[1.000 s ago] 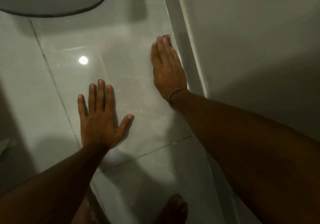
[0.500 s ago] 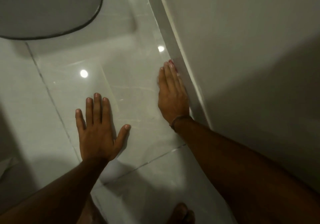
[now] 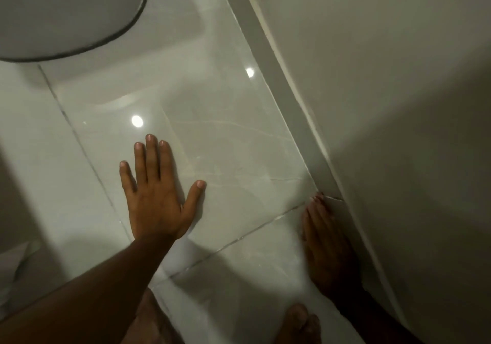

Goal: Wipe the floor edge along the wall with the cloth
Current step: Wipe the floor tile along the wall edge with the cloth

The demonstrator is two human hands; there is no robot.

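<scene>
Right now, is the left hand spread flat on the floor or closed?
Spread flat: the left hand lies palm down on the floor tile, fingers extended, thumb out.

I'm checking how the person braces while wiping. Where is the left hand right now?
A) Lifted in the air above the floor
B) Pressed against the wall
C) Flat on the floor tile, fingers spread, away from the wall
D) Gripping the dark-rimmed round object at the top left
C: the left hand lies palm-down on the glossy floor tile, fingers spread, while the right hand runs along the skirting at the wall's foot.
</scene>
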